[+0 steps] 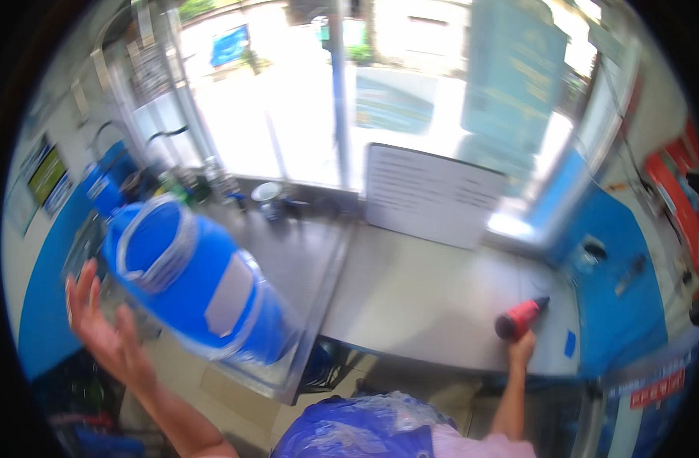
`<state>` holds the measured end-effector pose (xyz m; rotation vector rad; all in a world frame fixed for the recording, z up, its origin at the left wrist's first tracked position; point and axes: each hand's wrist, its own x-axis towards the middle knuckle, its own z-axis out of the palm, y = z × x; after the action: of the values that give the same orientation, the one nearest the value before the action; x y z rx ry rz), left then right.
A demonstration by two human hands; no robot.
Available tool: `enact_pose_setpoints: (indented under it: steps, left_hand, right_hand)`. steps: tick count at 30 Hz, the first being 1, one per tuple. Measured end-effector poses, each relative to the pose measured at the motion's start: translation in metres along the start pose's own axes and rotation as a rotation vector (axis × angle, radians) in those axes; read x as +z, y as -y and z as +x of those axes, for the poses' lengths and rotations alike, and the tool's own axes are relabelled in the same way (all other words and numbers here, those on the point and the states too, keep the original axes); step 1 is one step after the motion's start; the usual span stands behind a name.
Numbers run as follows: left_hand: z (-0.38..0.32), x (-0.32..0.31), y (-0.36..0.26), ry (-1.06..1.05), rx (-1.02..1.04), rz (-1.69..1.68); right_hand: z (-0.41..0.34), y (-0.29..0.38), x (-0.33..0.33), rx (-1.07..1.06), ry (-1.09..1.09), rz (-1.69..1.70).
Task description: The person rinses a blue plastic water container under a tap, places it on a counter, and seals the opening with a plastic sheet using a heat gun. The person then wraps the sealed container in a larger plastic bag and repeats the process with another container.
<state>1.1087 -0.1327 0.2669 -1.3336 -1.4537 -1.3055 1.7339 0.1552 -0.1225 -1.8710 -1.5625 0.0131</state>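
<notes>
A large blue plastic drum (206, 269), with clear plastic film around its mouth and lower part and a pale blank patch on its side, leans on the metal counter at the left. My left hand (106, 332) is raised beside the drum, fingers spread and nothing in it; a narrow gap shows between them. On the right, my right hand (521, 348) grips a red hair dryer or heat gun (518, 320) by its handle, over the white tabletop. Its dark nozzle points up and right. The view is somewhat blurred.
A whiteboard with writing (429, 194) leans against the window. Bottles (178, 186) and a white cup (266, 192) stand at the back of the metal counter (329, 286). The white table (407, 292) adjoins it. A purple bundle with clear plastic (361, 429) is close to my body.
</notes>
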Motion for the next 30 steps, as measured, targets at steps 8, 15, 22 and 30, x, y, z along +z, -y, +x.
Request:
enact_pose_setpoints:
  steps: [8, 15, 22, 30]
  left_hand:
    - [0.085, 0.004, 0.003, 0.615, -0.034, 0.095]
    - [0.093, 0.028, 0.024, 0.998, -0.098, 0.176]
    - [0.085, 0.036, 0.041, 1.063, -0.246, 0.155]
    - [0.08, 0.043, 0.053, 1.082, -0.303, 0.133]
  right_hand:
    - [-0.01, 0.213, -0.098, -0.011, 0.324, 1.03]
    - [0.034, 0.388, -0.2, -0.304, 0.953, 1.492]
    - [0.03, 0.473, -0.225, -0.381, 0.975, 1.428]
    - [0.038, 0.509, -0.243, -0.451, 0.985, 1.255]
